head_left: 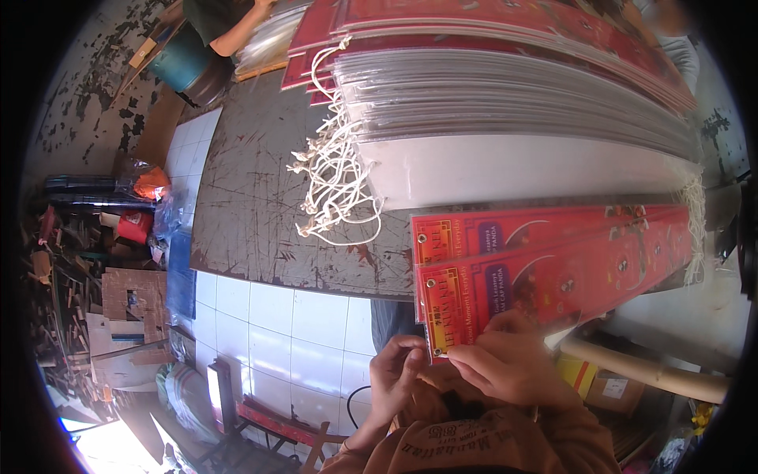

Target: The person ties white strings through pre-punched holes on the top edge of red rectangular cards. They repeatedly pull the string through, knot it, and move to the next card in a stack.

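My right hand is closed on the near edge of a long red printed sign, which has a metal eyelet in each visible left corner. The sign slants over the table's front edge, partly covering another red sign. My left hand is closed in a pinch at the sign's near left corner, beside the eyelet; whatever is between its fingertips is too small to make out. Behind lies a thick stack of plastic-covered signs, white backs up, with knotted white cords hanging off its left end.
More red signs are piled at the far side of the scratched grey table. Another person's arm reaches in at the far left, and a person stands far right. A bamboo pole lies at right; wood scraps heap at left.
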### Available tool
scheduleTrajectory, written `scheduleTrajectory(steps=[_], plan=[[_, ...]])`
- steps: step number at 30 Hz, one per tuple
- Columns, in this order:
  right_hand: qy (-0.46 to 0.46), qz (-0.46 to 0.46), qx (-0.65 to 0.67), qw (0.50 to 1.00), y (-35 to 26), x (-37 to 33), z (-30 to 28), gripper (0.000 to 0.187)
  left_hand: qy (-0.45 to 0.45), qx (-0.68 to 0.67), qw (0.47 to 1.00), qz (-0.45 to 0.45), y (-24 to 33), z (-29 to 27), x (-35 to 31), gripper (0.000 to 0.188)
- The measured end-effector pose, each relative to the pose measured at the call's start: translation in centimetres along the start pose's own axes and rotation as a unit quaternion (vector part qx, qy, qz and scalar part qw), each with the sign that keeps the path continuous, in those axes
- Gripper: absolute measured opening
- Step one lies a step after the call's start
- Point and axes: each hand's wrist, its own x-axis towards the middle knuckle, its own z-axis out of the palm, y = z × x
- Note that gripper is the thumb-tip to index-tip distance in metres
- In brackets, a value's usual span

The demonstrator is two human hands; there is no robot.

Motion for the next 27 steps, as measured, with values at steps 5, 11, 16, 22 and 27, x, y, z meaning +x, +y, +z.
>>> scheduleTrajectory(steps=[5, 11, 16, 22, 27], plan=[[-0.023, -0.002, -0.013, 1.0, 0.1, 0.0, 0.4, 0.023, -0.036, -0.002, 0.999, -0.018, -0.8, -0.3, 0.2, 0.021], [-0.028, -0.002, -0.031, 0.999, -0.1, 0.1, 0.7, 0.022, -0.043, -0.031, 0.999, -0.008, -0.7, -0.2, 0.1, 0.021], [-0.037, -0.003, -0.042, 0.998, -0.4, 0.2, 0.8, 0.021, -0.048, -0.03, 0.998, -0.002, -0.3, -0.1, 0.2, 0.02], [-0.041, -0.002, -0.053, 0.998, -0.6, 0.3, 0.9, 0.019, -0.056, 0.005, 0.998, -0.008, -0.5, -0.4, 0.2, 0.022], [-0.043, -0.013, -0.082, 0.996, -0.9, 0.5, 0.9, 0.015, -0.062, -0.032, 0.997, -0.043, 0.1, -0.2, 0.1, 0.023]])
